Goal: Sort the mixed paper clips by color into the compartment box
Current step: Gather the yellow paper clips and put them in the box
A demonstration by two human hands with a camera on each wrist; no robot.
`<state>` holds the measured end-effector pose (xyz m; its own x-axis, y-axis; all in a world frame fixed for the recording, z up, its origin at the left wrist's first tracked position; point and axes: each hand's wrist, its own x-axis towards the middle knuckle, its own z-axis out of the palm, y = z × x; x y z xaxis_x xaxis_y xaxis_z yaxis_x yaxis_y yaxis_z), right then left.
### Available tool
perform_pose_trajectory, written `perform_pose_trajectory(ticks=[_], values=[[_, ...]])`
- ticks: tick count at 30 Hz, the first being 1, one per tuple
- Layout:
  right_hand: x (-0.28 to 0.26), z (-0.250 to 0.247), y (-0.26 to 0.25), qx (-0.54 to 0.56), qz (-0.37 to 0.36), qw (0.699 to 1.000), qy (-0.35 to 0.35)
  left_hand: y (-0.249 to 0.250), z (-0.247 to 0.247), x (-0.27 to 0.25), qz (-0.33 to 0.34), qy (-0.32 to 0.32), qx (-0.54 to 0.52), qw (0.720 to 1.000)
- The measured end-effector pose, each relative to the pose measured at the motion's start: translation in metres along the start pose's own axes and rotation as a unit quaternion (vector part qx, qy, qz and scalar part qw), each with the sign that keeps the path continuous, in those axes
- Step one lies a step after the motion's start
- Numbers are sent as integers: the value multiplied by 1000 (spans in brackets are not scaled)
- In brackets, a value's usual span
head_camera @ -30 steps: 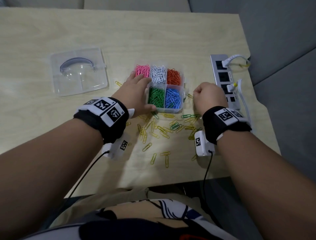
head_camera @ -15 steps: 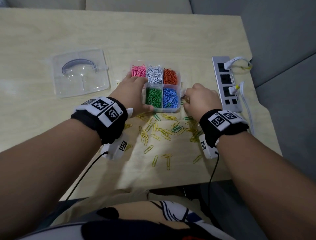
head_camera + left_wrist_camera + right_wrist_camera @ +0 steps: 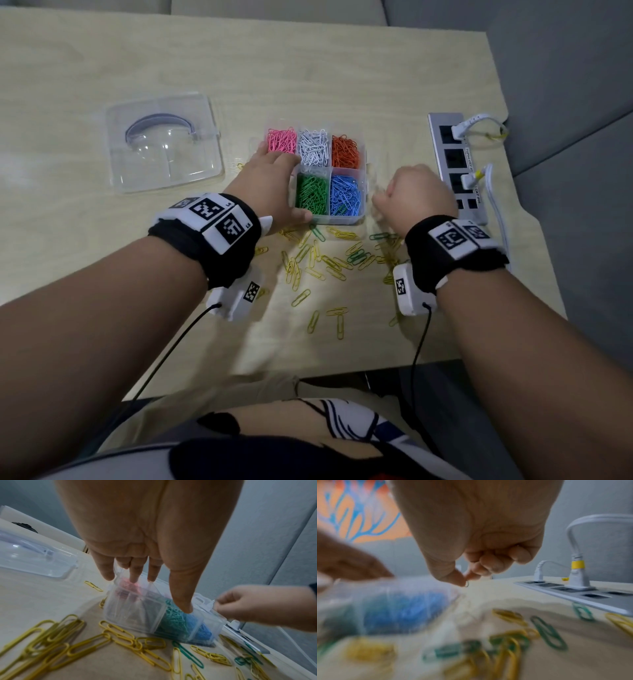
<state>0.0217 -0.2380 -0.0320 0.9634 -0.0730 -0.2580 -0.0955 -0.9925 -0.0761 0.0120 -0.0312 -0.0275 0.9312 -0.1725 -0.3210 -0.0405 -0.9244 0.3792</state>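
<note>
1. Right hand point(image 3: 419, 195) had pulled back from the box's right wall, where it reached half a second before, and hung just beside that wall above the tabletop point(image 3: 102, 85).
2. Its grip was pressed together: in the right wrist view the thumb and forefinger pinched a small loop of wire, surely a paper clip point(image 3: 466, 585), though blur hid its colour.
3. Left hand point(image 3: 270, 186) hadn't budged from the compartment box point(image 3: 363, 161); fingers straight along the left wall and over the rim, thumb against the near edge, steadying rather than gripping.
4. That box sat mid-tabletop with pink, white and orange clips in the back row and green and blue in front; the near-left cell, under the left hand, looked clear of colour in the left wrist view.
5. Loose yellow clips point(image 3: 310, 260) and a few green clips point(image 3: 358, 256) lay scattered just in front of the box.
6. Clear lid point(image 3: 164, 144) rested well to the left, power strip point(image 3: 457, 168) to the right.
7. Step in hand, I'd judge: carrying one picked clip to its cell.
8. Next move calls for a short lift over the rim and a release above the matching colour, without spilling the heaped cells.
</note>
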Motion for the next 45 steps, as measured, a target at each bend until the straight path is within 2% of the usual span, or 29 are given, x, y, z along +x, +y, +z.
perform_pose_trajectory(ticks=[1, 3, 5, 7, 11, 14, 16, 23, 31, 36, 38, 41, 43, 45], values=[[-2, -6, -2, 43, 8, 998, 36, 0, 0, 0, 1, 0, 0, 1000], [-8, -14, -15, 126, -34, 988, 87, -1, 1, 1, 2, 2, -2, 1000], [-15, -18, -36, 165, -109, 977, 74, -3, 2, 1, 2, 3, -5, 1000], [-19, -15, -51, 137, -149, 979, 33, -4, 3, 2, 6, 4, -5, 1000], [-11, -12, -47, 82, -123, 989, 27, -5, 3, 3, 9, 1, -2, 1000], [-4, -12, -42, -33, -124, 991, -41, -6, 2, 2, 11, 3, -4, 1000], [-1, -13, -45, -61, -131, 987, -70, -5, 2, 2, 13, 1, 0, 1000], [2, -12, -50, -111, -171, 977, -57, -6, 4, 3, 10, -1, -5, 1000], [-5, -23, -39, -11, -144, 990, 1, -6, 3, 2, 14, 2, -1, 1000], [-18, -18, -60, 122, -158, 979, 47, -2, 2, 1, 17, 7, 1, 1000], [-22, -14, -56, 176, -130, 974, 64, 1, 3, 1, 16, 9, 2, 1000], [-17, -12, -14, 179, 1, 981, 76, 6, 2, 1, 12, 8, 3, 1000], [-16, -14, 24, 112, 95, 989, 15, 9, 2, 2, 10, 5, 13, 1000], [-21, -14, 51, 52, 119, 991, -42, 12, 3, 3, 6, 4, 17, 1000]])
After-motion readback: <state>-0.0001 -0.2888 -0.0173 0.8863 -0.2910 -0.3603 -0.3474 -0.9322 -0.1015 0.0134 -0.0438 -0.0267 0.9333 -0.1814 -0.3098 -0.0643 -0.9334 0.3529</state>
